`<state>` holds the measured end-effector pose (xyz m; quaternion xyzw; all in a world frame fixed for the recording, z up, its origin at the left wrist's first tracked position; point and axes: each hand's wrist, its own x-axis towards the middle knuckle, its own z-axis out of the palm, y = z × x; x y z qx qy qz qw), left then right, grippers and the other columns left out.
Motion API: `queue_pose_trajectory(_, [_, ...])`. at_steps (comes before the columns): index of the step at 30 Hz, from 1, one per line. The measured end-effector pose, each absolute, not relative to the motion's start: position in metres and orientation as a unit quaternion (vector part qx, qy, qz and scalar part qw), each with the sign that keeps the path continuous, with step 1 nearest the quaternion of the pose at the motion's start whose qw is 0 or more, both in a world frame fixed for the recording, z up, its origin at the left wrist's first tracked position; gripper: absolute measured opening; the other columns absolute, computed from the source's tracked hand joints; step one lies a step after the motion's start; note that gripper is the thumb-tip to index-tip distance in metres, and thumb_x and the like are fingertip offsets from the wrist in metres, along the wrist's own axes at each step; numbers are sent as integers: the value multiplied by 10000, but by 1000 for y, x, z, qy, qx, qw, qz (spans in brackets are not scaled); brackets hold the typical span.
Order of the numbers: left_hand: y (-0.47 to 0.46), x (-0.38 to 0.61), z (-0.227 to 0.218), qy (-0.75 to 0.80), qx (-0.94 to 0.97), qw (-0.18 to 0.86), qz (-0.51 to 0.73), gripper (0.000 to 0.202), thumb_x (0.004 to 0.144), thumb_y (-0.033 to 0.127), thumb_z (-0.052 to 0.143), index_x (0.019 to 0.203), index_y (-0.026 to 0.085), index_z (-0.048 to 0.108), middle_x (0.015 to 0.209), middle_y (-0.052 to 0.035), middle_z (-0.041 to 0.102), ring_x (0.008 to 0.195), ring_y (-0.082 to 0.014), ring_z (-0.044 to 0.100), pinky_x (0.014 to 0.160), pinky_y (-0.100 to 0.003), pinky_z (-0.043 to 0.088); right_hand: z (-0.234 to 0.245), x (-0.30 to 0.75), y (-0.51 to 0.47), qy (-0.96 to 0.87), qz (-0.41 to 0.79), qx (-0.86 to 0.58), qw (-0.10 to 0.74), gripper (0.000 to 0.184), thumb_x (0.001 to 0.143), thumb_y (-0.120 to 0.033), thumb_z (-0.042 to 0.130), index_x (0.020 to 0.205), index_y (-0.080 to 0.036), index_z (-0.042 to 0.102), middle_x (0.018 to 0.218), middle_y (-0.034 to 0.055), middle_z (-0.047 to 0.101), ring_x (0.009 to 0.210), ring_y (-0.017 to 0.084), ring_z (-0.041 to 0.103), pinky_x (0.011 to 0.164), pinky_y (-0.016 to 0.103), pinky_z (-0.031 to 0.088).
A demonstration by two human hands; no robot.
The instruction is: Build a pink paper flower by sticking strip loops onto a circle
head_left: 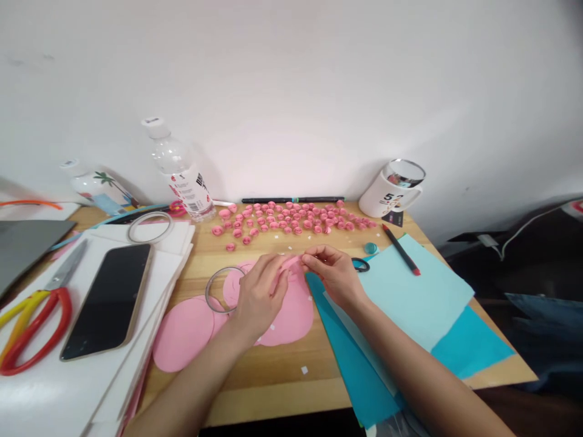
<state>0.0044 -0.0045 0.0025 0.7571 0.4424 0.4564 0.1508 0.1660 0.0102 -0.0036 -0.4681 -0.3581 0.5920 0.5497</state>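
Between my two hands stretches a narrow strip of pink paper (294,261). My left hand (259,297) is closed on its left part, fingers bent over it. The thumb and fingertips of my right hand (336,273) pinch the strip's right end. Below them lie pink paper sheets (298,318) with rounded edges, and pink paper circles (182,337) overlap to the left. A thin roll of tape (207,294) rests on the pink paper beside my left hand. Many small rolled pink paper coils (297,230) are spread behind my hands.
At left, white sheets (168,267) carry a phone (109,297), scissors (39,321) and another tape roll (132,226). Bottles (184,176) and a mug (378,194) stand by the wall. Blue paper (410,291), a pen (401,250) and a teal roll (370,248) lie right.
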Motion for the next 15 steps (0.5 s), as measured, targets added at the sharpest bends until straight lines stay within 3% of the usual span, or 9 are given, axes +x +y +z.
queue_pose_trajectory(3, [-6,-1,-2,380,792,21,478,228,822,101,484,1032,164,547,929,-92,620,858,-190,581,744,-342,471,-6,165,11,-355,592,-471,549,179,584,-282,780,687,-186,670,673,-3,678,629,112,613,640,236,481])
queue_pose_trajectory(7, [-12,-5,9,266,861,-14,433,205,861,81,343,862,162,532,585,-8,546,536,-146,493,553,-311,409,-11,163,11,-368,593,-470,540,191,581,-298,778,689,-176,678,653,2,676,600,108,597,616,232,469])
queue_pose_trajectory(10, [-21,11,38,168,898,-35,406,265,864,89,304,770,183,533,491,14,478,432,-132,415,449,-288,340,-14,161,11,-378,587,-470,540,214,568,-312,782,679,-166,672,623,2,661,562,108,573,584,239,466])
queue_pose_trajectory(12, [-38,27,58,171,910,21,377,236,857,129,370,747,219,559,466,17,468,429,-134,422,411,-278,295,-15,161,12,-382,584,-467,543,221,569,-321,781,681,-165,671,624,4,660,558,109,570,584,247,469])
queue_pose_trajectory(15, [-106,21,55,185,897,168,364,216,879,280,412,777,261,602,527,13,549,472,-125,480,500,-270,394,-16,161,12,-388,581,-456,552,218,574,-324,779,684,-165,675,634,7,667,570,111,578,600,250,475])
